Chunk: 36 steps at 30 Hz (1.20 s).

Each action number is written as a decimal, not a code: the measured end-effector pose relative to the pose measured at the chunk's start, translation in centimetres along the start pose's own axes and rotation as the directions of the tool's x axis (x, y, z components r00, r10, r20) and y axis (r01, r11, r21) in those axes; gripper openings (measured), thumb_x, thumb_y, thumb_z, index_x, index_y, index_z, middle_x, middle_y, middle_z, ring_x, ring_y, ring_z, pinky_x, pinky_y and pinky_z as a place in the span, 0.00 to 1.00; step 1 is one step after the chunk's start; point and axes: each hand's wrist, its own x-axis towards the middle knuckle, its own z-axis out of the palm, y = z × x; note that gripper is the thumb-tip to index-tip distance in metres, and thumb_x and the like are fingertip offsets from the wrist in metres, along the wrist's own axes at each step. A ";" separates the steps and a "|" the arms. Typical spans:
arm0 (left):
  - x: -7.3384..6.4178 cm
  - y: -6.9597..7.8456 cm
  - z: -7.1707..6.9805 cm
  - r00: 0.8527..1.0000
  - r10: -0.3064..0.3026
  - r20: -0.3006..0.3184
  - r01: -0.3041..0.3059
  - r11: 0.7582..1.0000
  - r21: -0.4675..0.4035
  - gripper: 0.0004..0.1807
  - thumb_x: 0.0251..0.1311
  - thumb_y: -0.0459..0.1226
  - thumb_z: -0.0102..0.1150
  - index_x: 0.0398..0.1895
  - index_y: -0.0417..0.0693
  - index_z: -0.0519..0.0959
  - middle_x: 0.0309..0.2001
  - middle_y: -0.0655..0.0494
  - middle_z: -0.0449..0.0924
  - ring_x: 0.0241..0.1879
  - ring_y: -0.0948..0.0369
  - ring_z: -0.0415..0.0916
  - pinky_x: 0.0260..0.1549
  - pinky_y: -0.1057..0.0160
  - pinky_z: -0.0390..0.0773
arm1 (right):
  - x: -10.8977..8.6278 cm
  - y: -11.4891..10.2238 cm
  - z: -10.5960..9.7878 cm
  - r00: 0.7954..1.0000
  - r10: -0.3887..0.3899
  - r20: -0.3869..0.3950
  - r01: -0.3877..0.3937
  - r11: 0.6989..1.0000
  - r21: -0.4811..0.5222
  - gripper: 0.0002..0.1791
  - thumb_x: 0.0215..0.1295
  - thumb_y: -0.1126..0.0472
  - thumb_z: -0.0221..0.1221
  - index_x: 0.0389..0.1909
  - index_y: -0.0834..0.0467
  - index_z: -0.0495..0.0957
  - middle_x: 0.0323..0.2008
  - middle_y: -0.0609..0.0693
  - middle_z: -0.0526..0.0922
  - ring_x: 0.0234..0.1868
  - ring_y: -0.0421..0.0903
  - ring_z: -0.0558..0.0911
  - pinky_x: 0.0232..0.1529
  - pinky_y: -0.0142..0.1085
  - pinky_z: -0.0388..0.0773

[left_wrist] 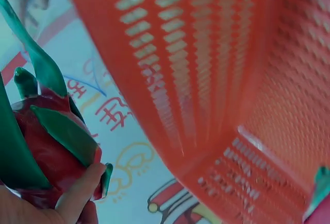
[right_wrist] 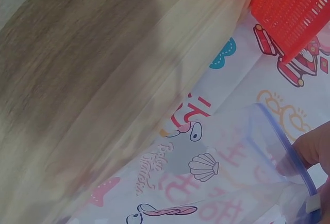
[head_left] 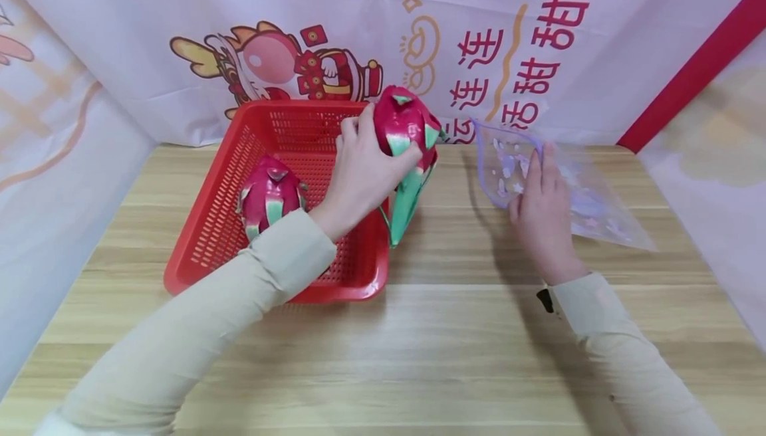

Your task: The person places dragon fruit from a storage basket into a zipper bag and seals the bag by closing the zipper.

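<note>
My left hand (head_left: 365, 170) grips a red dragon fruit (head_left: 403, 131) with green scales, lifted above the right rim of the red basket (head_left: 209, 236). In the left wrist view the fruit (left_wrist: 46, 157) fills the lower left, with my fingertips (left_wrist: 77, 195) curled under it. A second dragon fruit (head_left: 270, 193) lies inside the basket. My right hand (head_left: 541, 213) pinches the rim of a clear zip bag (head_left: 598, 207) printed with small patterns and holds its mouth open toward the fruit. The right wrist view shows the bag (right_wrist: 216, 177) and its blue zip edge between my fingers (right_wrist: 312, 149).
A wooden table (head_left: 455, 343) carries everything. Printed cloth walls (head_left: 509, 44) close in the back and both sides. The basket's slotted wall (left_wrist: 216, 80) looms close in the left wrist view, and its corner (right_wrist: 294, 7) shows in the right wrist view.
</note>
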 end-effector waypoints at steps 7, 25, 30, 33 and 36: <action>0.5 1.0 0.9 0.995 -0.063 0.073 0.070 0.993 -0.092 0.47 0.53 0.58 0.56 0.74 0.55 0.50 0.62 0.53 0.60 0.56 0.56 0.65 0.51 0.53 0.78 | 0.2 -0.4 0.0 1.000 0.000 0.020 0.000 1.000 0.016 0.38 0.57 0.70 0.50 0.69 0.75 0.49 0.73 0.69 0.47 0.68 0.74 0.55 0.67 0.64 0.53; 1.3 2.4 3.5 0.929 -0.122 0.348 0.279 0.849 -0.449 0.37 0.59 0.51 0.55 0.68 0.52 0.56 0.62 0.52 0.66 0.57 0.56 0.68 0.54 0.55 0.78 | 0.5 -1.3 0.0 0.999 0.028 0.036 -0.030 0.997 0.076 0.39 0.59 0.70 0.50 0.70 0.74 0.47 0.74 0.67 0.44 0.73 0.69 0.47 0.73 0.60 0.44; 1.4 2.3 4.0 0.922 -0.117 0.370 0.295 0.831 -0.471 0.37 0.60 0.51 0.55 0.71 0.54 0.55 0.64 0.52 0.65 0.59 0.55 0.67 0.56 0.54 0.76 | 0.5 -1.4 0.1 1.000 0.018 0.020 -0.020 0.994 0.103 0.38 0.60 0.71 0.49 0.71 0.74 0.46 0.74 0.67 0.44 0.75 0.65 0.47 0.75 0.56 0.44; 1.5 2.3 4.2 0.919 -0.106 0.380 0.287 0.841 -0.459 0.37 0.61 0.51 0.55 0.71 0.55 0.55 0.64 0.52 0.66 0.58 0.55 0.68 0.56 0.55 0.76 | 0.4 -1.6 0.1 1.000 0.008 0.011 -0.010 0.993 0.119 0.39 0.61 0.71 0.50 0.71 0.72 0.45 0.75 0.66 0.43 0.75 0.64 0.48 0.75 0.55 0.46; 1.4 2.3 4.2 0.908 -0.090 0.408 0.282 0.853 -0.440 0.37 0.61 0.52 0.54 0.71 0.57 0.55 0.64 0.52 0.66 0.58 0.55 0.68 0.56 0.54 0.76 | 0.4 -1.7 0.1 1.000 -0.009 0.002 0.009 0.992 0.125 0.40 0.60 0.71 0.51 0.72 0.72 0.44 0.75 0.65 0.42 0.75 0.62 0.49 0.74 0.55 0.49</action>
